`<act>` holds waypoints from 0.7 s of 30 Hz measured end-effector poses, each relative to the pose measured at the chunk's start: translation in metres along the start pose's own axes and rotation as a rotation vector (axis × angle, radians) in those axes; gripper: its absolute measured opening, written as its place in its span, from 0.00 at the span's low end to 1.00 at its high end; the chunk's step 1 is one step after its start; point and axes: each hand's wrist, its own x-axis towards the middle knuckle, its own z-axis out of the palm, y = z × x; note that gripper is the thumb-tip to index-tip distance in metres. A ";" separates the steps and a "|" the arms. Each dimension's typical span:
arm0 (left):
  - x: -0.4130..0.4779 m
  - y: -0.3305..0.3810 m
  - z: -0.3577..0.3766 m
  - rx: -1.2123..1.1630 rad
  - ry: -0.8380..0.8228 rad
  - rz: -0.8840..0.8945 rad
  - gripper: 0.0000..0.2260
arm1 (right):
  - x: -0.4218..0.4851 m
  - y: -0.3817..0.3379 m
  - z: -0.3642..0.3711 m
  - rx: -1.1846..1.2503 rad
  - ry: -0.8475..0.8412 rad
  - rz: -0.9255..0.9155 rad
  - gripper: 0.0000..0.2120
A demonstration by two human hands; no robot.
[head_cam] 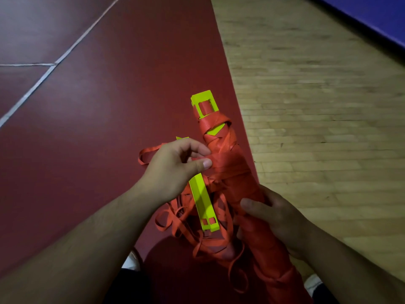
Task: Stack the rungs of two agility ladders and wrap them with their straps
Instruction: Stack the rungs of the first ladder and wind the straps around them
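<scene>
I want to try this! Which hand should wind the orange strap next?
Probably the left hand: it pinches the strap right at the wrapped bundle, while the right hand grips it lower down.

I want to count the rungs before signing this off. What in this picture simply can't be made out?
Head view: rung count in the wrapped bundle; orange strap covers all but its top end.
Head view: the bundle's lower end; the right hand and the bottom edge hide it.
Head view: upper part of the loose yellow rung; the left hand covers it.
</scene>
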 end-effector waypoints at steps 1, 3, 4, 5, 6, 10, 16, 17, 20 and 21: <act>-0.001 0.001 0.000 -0.021 -0.001 0.014 0.12 | 0.000 0.001 0.000 -0.019 0.026 -0.029 0.15; -0.001 0.003 0.000 -0.078 0.002 0.033 0.12 | 0.003 0.002 0.001 -0.085 0.089 -0.095 0.11; -0.001 0.004 0.001 -0.104 0.009 0.038 0.13 | 0.004 0.003 0.001 -0.127 0.119 -0.124 0.11; -0.001 0.005 0.002 -0.122 0.019 0.041 0.14 | 0.006 0.004 0.002 -0.165 0.145 -0.146 0.12; -0.001 0.006 0.002 -0.133 0.032 0.048 0.13 | 0.007 0.005 0.002 -0.202 0.166 -0.164 0.13; -0.003 0.010 0.006 -0.112 0.061 0.081 0.11 | 0.007 0.009 0.002 -0.391 0.202 -0.201 0.18; -0.005 0.013 0.020 0.006 0.206 0.040 0.12 | 0.007 0.013 0.004 -0.558 0.359 -0.254 0.17; -0.007 0.014 0.022 0.025 0.231 0.034 0.13 | 0.007 0.013 0.005 -0.595 0.379 -0.261 0.21; -0.010 0.015 0.027 0.088 0.306 0.017 0.14 | 0.007 0.012 0.010 -0.697 0.415 -0.281 0.31; -0.011 0.015 0.028 0.109 0.322 0.009 0.14 | 0.007 0.013 0.010 -0.719 0.425 -0.289 0.32</act>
